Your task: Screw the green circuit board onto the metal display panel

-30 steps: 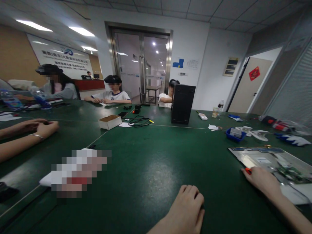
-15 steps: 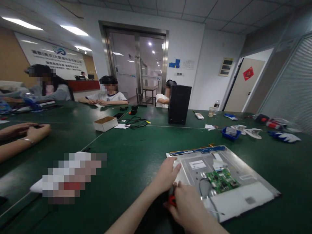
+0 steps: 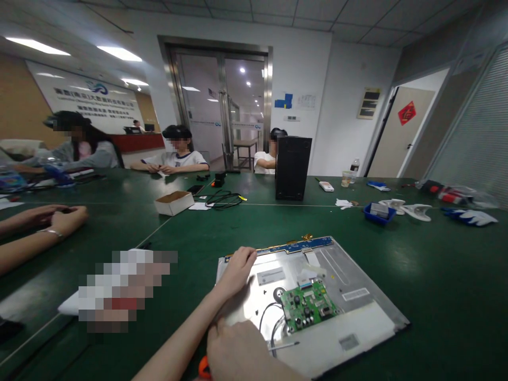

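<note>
A flat metal-backed display panel (image 3: 349,270) lies on the green table before me, with a green circuit board (image 3: 307,306) and a blue strip board (image 3: 293,246) along its far edge. My left hand (image 3: 240,267) grips the panel's far left corner, fingers bent over the edge. Closer to me, my right hand (image 3: 238,346) is closed around an orange-handled tool (image 3: 204,366); its working end is hidden. Dark wires (image 3: 272,323) run from the board toward that hand. A thin pale rod or cable end (image 3: 286,346) shows beside it; I cannot tell whether it belongs to the tool.
Beyond the panel stand a black computer case (image 3: 293,168), a blue tray (image 3: 379,212) and a white box (image 3: 173,203) near a black cable (image 3: 226,199). A blurred white packet (image 3: 119,286) lies left. Another person's hands (image 3: 63,219) rest at far left; more people sit across.
The panel has moved left and slightly toward me, together with my left hand. My right hand has also shifted left and lower, still holding the tool.
</note>
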Demonstrator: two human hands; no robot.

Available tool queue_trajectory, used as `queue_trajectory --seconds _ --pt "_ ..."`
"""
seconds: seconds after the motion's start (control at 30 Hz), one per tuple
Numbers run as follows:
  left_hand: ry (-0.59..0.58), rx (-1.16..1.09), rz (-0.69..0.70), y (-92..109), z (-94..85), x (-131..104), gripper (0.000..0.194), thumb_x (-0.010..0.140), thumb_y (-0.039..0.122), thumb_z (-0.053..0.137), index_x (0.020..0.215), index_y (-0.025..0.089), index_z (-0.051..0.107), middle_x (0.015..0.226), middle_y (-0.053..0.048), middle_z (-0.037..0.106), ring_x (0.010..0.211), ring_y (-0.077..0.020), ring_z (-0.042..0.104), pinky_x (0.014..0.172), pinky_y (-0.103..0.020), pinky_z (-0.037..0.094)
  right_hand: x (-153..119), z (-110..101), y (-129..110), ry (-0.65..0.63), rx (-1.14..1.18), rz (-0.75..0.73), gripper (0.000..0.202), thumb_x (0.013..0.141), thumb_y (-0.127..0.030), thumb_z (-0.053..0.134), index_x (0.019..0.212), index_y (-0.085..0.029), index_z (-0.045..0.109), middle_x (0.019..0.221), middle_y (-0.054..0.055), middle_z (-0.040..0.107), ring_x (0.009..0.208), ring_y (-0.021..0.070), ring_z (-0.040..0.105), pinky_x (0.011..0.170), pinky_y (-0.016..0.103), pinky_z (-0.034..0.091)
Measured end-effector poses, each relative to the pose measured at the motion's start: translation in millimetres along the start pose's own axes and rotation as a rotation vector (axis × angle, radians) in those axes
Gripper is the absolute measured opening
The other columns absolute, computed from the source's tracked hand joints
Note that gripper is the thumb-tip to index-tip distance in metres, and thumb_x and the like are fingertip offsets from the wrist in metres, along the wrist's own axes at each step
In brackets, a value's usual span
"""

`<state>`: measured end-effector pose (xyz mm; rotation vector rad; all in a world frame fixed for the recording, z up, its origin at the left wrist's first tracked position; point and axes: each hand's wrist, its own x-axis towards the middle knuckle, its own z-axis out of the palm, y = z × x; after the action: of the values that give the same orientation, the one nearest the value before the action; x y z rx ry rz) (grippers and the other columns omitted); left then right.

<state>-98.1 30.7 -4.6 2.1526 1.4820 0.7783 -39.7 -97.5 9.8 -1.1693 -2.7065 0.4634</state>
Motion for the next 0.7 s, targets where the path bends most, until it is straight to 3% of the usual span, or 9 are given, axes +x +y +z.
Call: queue_trajectory --seconds 0.07,0.2,0.33,0.4,0.53,0.7 --pt "-0.001 0.031 0.065 -4.5 1.1 -4.5 0.028 0.099 0.029 0.037 0.098 0.019 0.062 0.104 -0.010 0.067 0.103 -0.0256 0.061 0.096 -0.040 0.047 -12.3 -13.6 4.7 -0.061 -0.040 0.089 0.054 0.077 -0.048 0.072 0.112 -0.006 0.068 0.102 0.020 0.074 0.074 0.0335 0.073 0.053 0.038 0.056" --pt "-0.014 0.126 0.173 -11.9 7.6 -4.9 0.027 0.098 0.028 0.038 0.101 0.018 0.063 0.106 -0.012 0.065 0.105 -0.0274 0.059 0.097 -0.043 0.046 -49.5 -54.0 38.0 0.172 -0.030 0.191 0.031 0.090 -0.037 0.060 0.114 -0.018 0.065 0.108 0.009 0.075 0.087 0.0286 0.073 0.068 0.035 0.055" --pt "-0.045 0.188 0.264 -20.1 7.1 -2.2 0.030 0.100 0.024 0.035 0.105 0.017 0.064 0.107 -0.013 0.064 0.102 -0.0271 0.059 0.093 -0.042 0.048 -88.7 -88.7 115.0 0.232 -0.206 0.558 0.020 0.096 -0.035 0.055 0.102 -0.023 0.069 0.098 0.007 0.077 0.090 0.0247 0.072 0.073 0.030 0.049" --pt "-0.051 0.217 0.306 -25.7 1.6 -1.6 0.029 0.098 0.019 0.036 0.104 0.018 0.064 0.110 -0.013 0.064 0.102 -0.0268 0.059 0.092 -0.041 0.048 -107.7 -97.3 157.6 0.240 -0.253 0.675 0.021 0.097 -0.031 0.053 0.098 -0.019 0.071 0.096 0.011 0.077 0.091 0.0276 0.072 0.072 0.031 0.047" --pt "-0.060 0.228 0.340 -39.2 -14.8 0.3 0.030 0.093 0.013 0.038 0.105 0.018 0.064 0.114 -0.013 0.064 0.105 -0.0264 0.060 0.093 -0.040 0.049 -139.8 -94.0 213.4 0.237 -0.274 0.801 0.028 0.099 -0.032 0.048 0.099 -0.018 0.073 0.097 0.013 0.077 0.090 0.0305 0.073 0.070 0.033 0.049" --pt "-0.063 0.235 0.344 -52.0 -27.6 5.7 0.033 0.096 0.015 0.034 0.104 0.017 0.065 0.112 -0.013 0.065 0.105 -0.0264 0.061 0.095 -0.040 0.050 -156.7 -71.8 225.6 0.224 -0.237 0.798 0.040 0.102 -0.037 0.045 0.133 -0.021 0.065 0.126 0.012 0.072 0.109 0.0294 0.071 0.085 0.037 0.054"
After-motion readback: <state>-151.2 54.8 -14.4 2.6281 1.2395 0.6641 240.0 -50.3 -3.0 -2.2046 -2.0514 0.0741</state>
